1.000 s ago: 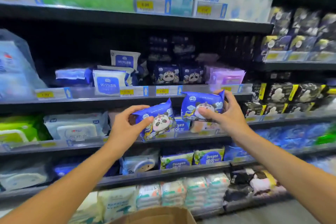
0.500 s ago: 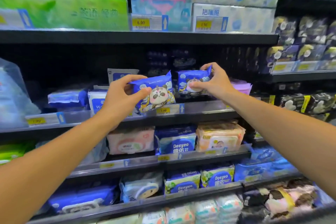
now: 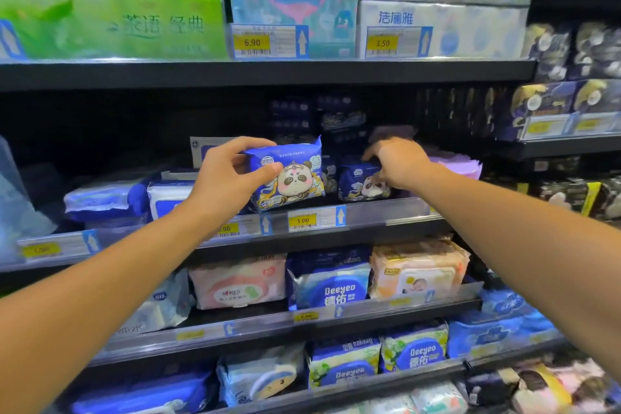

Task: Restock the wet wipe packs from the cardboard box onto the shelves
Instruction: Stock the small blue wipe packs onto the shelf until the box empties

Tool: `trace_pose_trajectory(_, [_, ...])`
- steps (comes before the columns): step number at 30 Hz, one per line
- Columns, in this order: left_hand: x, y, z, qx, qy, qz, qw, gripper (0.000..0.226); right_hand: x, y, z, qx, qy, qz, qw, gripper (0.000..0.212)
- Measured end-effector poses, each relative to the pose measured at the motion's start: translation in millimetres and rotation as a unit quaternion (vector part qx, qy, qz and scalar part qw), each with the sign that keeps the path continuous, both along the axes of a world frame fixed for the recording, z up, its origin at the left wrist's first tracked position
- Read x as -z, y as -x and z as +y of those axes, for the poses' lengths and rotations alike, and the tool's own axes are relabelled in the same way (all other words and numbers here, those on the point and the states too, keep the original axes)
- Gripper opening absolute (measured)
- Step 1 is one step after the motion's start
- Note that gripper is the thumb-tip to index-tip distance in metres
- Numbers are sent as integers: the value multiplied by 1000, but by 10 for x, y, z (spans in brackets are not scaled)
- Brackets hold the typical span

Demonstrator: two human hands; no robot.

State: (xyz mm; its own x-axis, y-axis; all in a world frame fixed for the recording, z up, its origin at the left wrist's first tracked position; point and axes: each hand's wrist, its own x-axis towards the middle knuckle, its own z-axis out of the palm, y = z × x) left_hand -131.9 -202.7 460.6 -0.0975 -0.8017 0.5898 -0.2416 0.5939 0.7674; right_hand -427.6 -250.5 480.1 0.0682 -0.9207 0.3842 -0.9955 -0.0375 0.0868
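Note:
My left hand (image 3: 228, 175) grips a blue wet wipe pack with a panda print (image 3: 290, 178) by its left end and holds it upright just above the front rail of the middle shelf (image 3: 379, 213). To its right, a second blue panda pack (image 3: 361, 183) stands on that shelf. My right hand (image 3: 400, 161) curls over its top, thumb on its front. More dark blue packs (image 3: 342, 118) are stacked behind in the shadow. The cardboard box is out of view.
White and blue wipe packs (image 3: 168, 195) lie left of my left hand, a purple pack (image 3: 460, 165) right of my right hand. Price tags (image 3: 302, 221) line the rail. Tissue packs (image 3: 111, 23) fill the shelf above, larger wipe packs (image 3: 332, 286) the shelves below.
Both hands have risen and reached deeper into the middle shelf. The right-hand pack has gone from held in the air to standing on the shelf. The left pack has moved right, towards the same slot.

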Motion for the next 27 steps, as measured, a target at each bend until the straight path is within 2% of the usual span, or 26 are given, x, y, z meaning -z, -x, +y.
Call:
trace_pose_trajectory(6, [-26,82,-241,-16,-1,-33,999,33,-65,-33,-121,37,-44,0,998,60])
trace_pose_trajectory(10, [-72,251,-498,15,-47,-81,995,37,-18,26,-187,47,-41,-24,998,60])
trace_pose_trajectory(13, [-52,411,-657,11,-68,-165,984,34,28,66,-203,33,-32,-42,998,55])
trace_pose_trajectory(16, [28,475,-785,-33,-76,-246,966,44,14,49,-193,24,-19,-58,998,56])
trace_pose_trajectory(19, [83,535,-884,-66,-93,-236,965,57,23,83,-248,25,-14,-55,998,59])
trace_pose_trajectory(23, [89,690,-992,-128,-50,-263,955,62,82,102,-304,14,44,-40,998,57])
trace_pose_trajectory(27, [162,687,-1027,-182,-55,-244,951,71,105,97,-278,2,29,-70,997,63])
